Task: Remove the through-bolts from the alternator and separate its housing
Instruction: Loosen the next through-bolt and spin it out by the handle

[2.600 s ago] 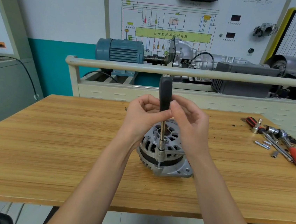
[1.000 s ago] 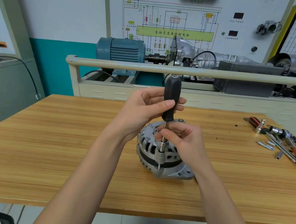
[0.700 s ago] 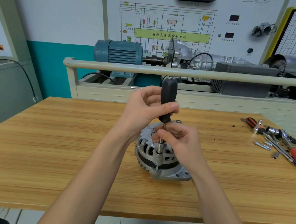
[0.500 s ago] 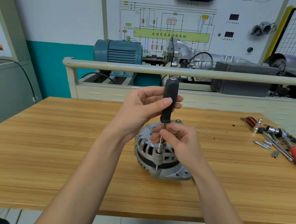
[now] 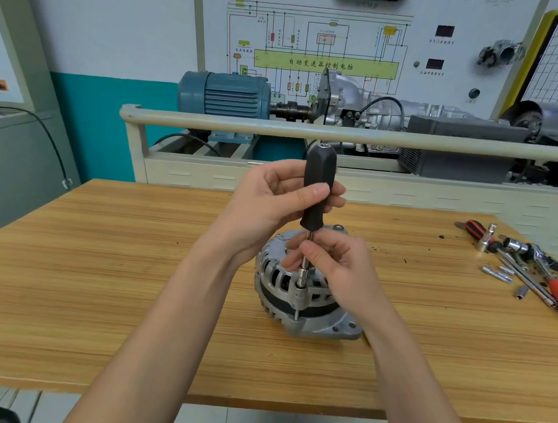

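Alternator (image 5: 300,292) sits on wooden table (image 5: 91,277), near its front edge. Driver (image 5: 316,194) stands upright on a through-bolt (image 5: 296,313) at the housing's near side. Left hand (image 5: 271,203) grips the black handle; right hand (image 5: 336,272) pinches the shaft. Wall panel (image 5: 325,65) reads "自动变速器控制电脑". Loose tools (image 5: 533,272) lie far right.

Green band (image 5: 325,64) on wall diagram board (image 5: 357,40) reading "自动变速器控制电脑", smaller labels unreadable
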A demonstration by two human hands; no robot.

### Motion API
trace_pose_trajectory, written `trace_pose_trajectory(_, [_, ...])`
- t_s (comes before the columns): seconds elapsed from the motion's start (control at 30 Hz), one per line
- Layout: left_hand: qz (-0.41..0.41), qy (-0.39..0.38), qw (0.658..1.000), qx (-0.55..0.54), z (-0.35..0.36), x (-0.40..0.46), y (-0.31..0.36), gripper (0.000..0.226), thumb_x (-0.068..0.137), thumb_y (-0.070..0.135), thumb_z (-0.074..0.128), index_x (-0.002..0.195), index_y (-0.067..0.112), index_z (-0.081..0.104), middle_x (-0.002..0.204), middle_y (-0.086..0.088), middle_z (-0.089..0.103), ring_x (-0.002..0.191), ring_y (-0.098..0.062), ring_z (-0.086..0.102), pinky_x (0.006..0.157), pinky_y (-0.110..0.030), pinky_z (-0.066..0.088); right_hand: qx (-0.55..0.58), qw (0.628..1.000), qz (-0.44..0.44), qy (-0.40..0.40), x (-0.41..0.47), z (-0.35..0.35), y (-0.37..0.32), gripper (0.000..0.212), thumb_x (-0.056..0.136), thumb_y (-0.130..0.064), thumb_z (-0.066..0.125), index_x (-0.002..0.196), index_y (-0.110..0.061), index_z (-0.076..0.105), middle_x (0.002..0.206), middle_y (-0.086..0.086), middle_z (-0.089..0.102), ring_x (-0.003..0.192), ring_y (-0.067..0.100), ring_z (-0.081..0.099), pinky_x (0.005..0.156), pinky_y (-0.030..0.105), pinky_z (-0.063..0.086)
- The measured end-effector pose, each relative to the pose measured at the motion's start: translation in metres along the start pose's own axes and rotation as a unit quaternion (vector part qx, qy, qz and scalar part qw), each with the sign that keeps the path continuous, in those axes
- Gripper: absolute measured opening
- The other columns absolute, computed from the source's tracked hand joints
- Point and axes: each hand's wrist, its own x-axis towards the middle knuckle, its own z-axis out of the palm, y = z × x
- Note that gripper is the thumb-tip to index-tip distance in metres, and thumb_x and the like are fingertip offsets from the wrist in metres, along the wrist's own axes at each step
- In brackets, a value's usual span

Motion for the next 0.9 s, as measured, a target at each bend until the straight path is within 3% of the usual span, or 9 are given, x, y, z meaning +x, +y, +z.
trace_pose_trajectory(0.1, [0.007, 0.056, 0.998, -0.006, 0.003, 0.002, -0.003, 0.027, 0.066, 0.012, 0.076, 0.089, 0.006, 0.064, 0.078, -0.004, 0.074, 0.074, -0.019, 0.071, 0.068, -0.025, 0.055, -0.003, 1.0, 0.006, 0.017, -0.002, 0.002, -0.001, 0.007, 0.086, -0.014, 0.067, 0.092, -0.013, 0.07, 0.081, 0.003, 0.074, 0.078, 0.019, 0.071, 0.075, 0.027, 0.056])
trace_pose_trajectory(0.2, [0.01, 0.089, 0.996, 0.016, 0.008, 0.003, -0.005, 0.03, 0.063, 0.014, 0.079, 0.084, 0.007, 0.059, 0.069, -0.002, 0.07, 0.067, -0.019, 0.07, 0.064, -0.025, 0.054, -0.02, 0.997, 0.005, 0.078, -0.003, 0.004, 0.001, 0.012, 0.073, -0.017, 0.079, 0.083, -0.017, 0.073, 0.077, 0.002, 0.073, 0.073, 0.017, 0.07, 0.072, 0.027, 0.056])
trace_pose_trajectory(0.33, [0.001, 0.027, 1.0, -0.016, 0.008, 0.0, -0.004, 0.025, 0.083, 0.009, 0.068, 0.106, 0.004, 0.062, 0.092, -0.008, 0.072, 0.086, -0.024, 0.069, 0.076, -0.031, 0.054, -0.01, 0.999, 0.001, 0.052, -0.003, 0.004, 0.002, 0.015, 0.084, 0.001, 0.067, 0.083, -0.013, 0.071, 0.072, 0.002, 0.073, 0.07, 0.019, 0.071, 0.07, 0.026, 0.056])
trace_pose_trajectory(0.43, [0.009, -0.015, 0.999, -0.039, 0.004, -0.001, -0.001, 0.03, 0.087, 0.007, 0.057, 0.117, 0.002, 0.06, 0.106, -0.012, 0.071, 0.098, -0.024, 0.067, 0.086, -0.032, 0.054, -0.009, 0.999, 0.004, 0.035, -0.003, 0.002, 0.0, 0.019, 0.088, 0.004, 0.061, 0.087, -0.013, 0.069, 0.073, 0.001, 0.073, 0.072, 0.017, 0.071, 0.07, 0.022, 0.054])
trace_pose_trajectory(0.57, [0.009, 0.051, 0.998, -0.04, 0.007, 0.001, -0.001, 0.034, 0.07, 0.007, 0.069, 0.103, 0.004, 0.064, 0.089, -0.006, 0.074, 0.083, -0.02, 0.07, 0.078, -0.029, 0.055, 0.002, 1.0, 0.008, 0.021, -0.005, 0.001, -0.002, 0.015, 0.088, -0.002, 0.062, 0.092, -0.015, 0.069, 0.078, 0.0, 0.074, 0.078, 0.018, 0.072, 0.075, 0.025, 0.056])
trace_pose_trajectory(0.7, [0.007, 0.1, 0.995, -0.02, 0.012, 0.004, -0.003, 0.046, 0.058, 0.009, 0.076, 0.1, 0.001, 0.06, 0.079, -0.005, 0.071, 0.071, -0.018, 0.069, 0.07, -0.027, 0.055, -0.017, 0.998, 0.004, 0.066, -0.004, 0.003, 0.0, 0.007, 0.078, -0.013, 0.076, 0.083, -0.016, 0.072, 0.076, 0.002, 0.073, 0.074, 0.021, 0.071, 0.074, 0.031, 0.057])
trace_pose_trajectory(0.9, [0.0, 0.011, 0.999, -0.037, 0.008, -0.001, 0.002, 0.034, 0.081, 0.011, 0.06, 0.114, 0.001, 0.061, 0.098, -0.011, 0.07, 0.094, -0.022, 0.067, 0.085, -0.032, 0.055, -0.019, 0.999, 0.009, 0.03, -0.003, 0.003, 0.001, 0.016, 0.089, 0.0, 0.062, 0.085, -0.013, 0.07, 0.071, 0.001, 0.072, 0.072, 0.021, 0.071, 0.074, 0.031, 0.056])
